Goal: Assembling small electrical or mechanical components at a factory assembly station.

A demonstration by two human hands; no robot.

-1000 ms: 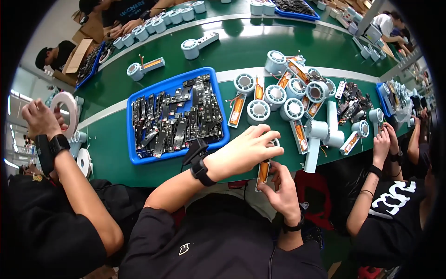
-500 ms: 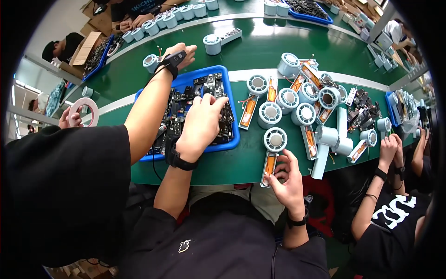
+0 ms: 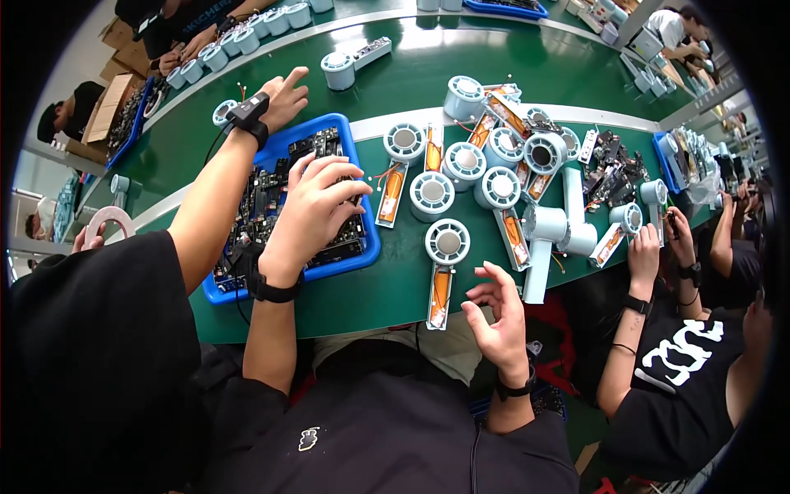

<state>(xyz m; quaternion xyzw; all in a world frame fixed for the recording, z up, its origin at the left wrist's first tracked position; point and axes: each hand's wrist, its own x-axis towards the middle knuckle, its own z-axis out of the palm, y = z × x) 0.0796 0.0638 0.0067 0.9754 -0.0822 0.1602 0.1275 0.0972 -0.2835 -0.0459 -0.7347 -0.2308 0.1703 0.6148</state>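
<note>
My left hand [image 3: 313, 216] hovers over a blue tray [image 3: 372, 247] heaped with small black circuit boards [image 3: 257, 198]. Its fingers are apart and bent, and nothing shows between them. Near the front edge of the green table lies a light-blue handheld fan [image 3: 448, 241], its handle open toward me with an orange part inside. To the right of that handle, my right hand [image 3: 500, 317] is held open with curled fingers, apart from the fan and holding nothing.
A co-worker's arm [image 3: 220, 185] reaches across the tray's left side. Several open fan units [image 3: 465, 165] cluster right of the tray, beside assembled light-blue fans [image 3: 543, 235] and a pile of black parts [image 3: 613, 165]. At right, another person's hands [image 3: 646, 255] work close by.
My right hand has let go of the fan's handle and moved off to its right. The left hand's fingers have spread over the tray. The whole view has shifted.
</note>
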